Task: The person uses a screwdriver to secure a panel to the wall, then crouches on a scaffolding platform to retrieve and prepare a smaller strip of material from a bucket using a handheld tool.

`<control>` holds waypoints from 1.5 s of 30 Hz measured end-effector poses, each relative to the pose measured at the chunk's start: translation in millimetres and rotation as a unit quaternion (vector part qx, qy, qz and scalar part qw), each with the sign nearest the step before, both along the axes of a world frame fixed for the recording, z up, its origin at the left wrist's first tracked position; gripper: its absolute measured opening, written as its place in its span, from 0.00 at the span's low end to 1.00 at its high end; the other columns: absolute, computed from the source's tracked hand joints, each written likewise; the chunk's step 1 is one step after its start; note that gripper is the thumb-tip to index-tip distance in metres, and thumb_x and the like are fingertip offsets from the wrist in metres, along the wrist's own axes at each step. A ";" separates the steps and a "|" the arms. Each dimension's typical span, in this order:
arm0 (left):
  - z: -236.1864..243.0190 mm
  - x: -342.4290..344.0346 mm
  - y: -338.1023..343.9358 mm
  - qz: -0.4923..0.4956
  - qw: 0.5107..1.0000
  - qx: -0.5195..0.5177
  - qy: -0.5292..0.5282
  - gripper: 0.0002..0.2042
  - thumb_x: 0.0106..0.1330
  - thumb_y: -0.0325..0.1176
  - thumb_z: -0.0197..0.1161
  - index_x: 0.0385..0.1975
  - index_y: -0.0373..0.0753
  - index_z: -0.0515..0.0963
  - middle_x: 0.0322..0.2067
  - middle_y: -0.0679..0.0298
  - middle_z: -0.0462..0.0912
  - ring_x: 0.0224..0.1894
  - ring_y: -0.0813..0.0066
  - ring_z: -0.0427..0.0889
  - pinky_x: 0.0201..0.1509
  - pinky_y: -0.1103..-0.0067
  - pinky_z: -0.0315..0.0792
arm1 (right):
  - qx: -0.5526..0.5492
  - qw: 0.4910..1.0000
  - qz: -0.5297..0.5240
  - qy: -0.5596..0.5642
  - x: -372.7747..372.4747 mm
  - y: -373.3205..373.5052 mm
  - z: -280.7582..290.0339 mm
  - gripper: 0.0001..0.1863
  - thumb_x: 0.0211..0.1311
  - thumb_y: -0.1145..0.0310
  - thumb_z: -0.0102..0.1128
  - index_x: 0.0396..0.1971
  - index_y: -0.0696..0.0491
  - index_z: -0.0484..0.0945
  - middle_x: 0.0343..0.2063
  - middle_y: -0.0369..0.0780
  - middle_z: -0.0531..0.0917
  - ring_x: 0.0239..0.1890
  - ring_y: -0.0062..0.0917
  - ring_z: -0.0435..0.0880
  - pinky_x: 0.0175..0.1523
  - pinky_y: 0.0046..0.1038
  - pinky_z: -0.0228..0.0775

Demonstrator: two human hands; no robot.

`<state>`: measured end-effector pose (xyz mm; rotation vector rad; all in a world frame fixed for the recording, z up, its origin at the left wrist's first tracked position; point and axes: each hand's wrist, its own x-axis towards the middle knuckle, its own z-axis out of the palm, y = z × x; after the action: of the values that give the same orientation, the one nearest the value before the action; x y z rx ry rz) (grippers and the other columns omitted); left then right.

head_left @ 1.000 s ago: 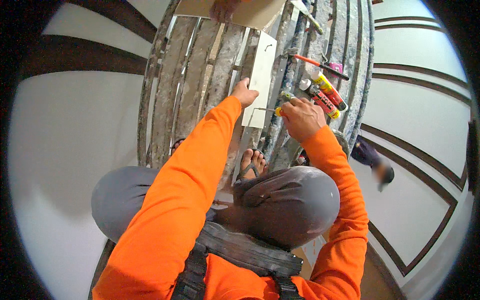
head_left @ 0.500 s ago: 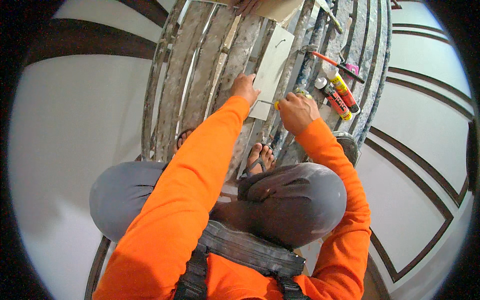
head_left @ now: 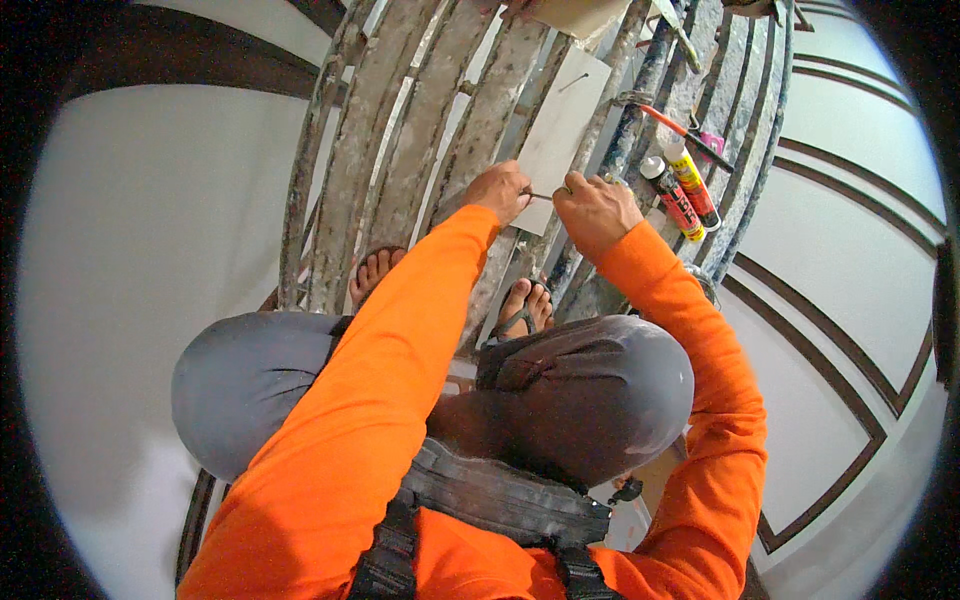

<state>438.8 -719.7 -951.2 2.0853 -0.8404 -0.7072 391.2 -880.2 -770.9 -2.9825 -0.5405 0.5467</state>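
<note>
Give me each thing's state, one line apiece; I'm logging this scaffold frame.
Left hand: pinching one end of a thin rod, over the board's lower edge.
Right hand: closed on the rod's other end.
Board: flat on the planks.
Tubes: two, lying side by side, capped.
Planks: paint-crusted, gaps between.
Sandals: on both feet.

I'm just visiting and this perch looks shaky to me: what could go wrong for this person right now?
Three things, judging by the view.
1. Both hands are busy: the left hand and right hand pinch a thin nail-like piece at the white panel, so neither seems to grip the scaffold poles.
2. The feet wear open sandals on rounded poles with gaps; a slip seems possible.
3. The sealant tubes lie loose on the poles and might roll off.
</note>
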 end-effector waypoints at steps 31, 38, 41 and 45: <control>-30.0 -7.4 0.0 0.033 0.997 -0.052 -0.039 0.05 0.56 0.35 0.73 0.31 0.46 0.87 0.35 0.58 0.81 0.43 0.54 0.80 0.49 0.62 0.75 | 0.058 0.992 -0.113 -0.010 13.3 18.0 17.0 0.10 0.64 0.63 0.63 0.37 0.53 0.78 0.29 0.46 0.80 0.33 0.44 0.85 0.37 0.42 0.79; -40.0 -0.9 5.0 0.018 1.000 -0.009 -0.023 0.06 0.56 0.36 0.73 0.32 0.47 0.87 0.35 0.58 0.80 0.45 0.54 0.79 0.51 0.62 0.74 | -0.058 0.983 -0.121 0.128 35.0 31.2 24.7 0.10 0.66 0.63 0.61 0.41 0.52 0.76 0.29 0.46 0.81 0.35 0.43 0.86 0.38 0.43 0.79; -33.8 -2.1 0.5 0.014 1.000 -0.010 -0.023 0.06 0.56 0.37 0.72 0.31 0.46 0.86 0.35 0.58 0.80 0.45 0.54 0.80 0.50 0.62 0.75 | -0.009 0.990 -0.114 0.085 33.2 22.5 22.6 0.09 0.67 0.62 0.60 0.38 0.52 0.78 0.27 0.46 0.82 0.33 0.42 0.87 0.37 0.43 0.79; -23.6 -2.7 -7.0 0.013 0.999 -0.017 -0.042 0.05 0.57 0.38 0.71 0.29 0.46 0.86 0.35 0.57 0.80 0.44 0.54 0.80 0.48 0.61 0.75 | -0.019 0.998 -0.038 0.056 22.1 12.3 9.2 0.10 0.68 0.61 0.59 0.39 0.52 0.78 0.25 0.46 0.82 0.31 0.42 0.87 0.36 0.45 0.78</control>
<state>436.2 -726.7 -974.8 2.1029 -0.8642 -0.5918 413.3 -867.9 -761.7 -2.9713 -0.4110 0.7187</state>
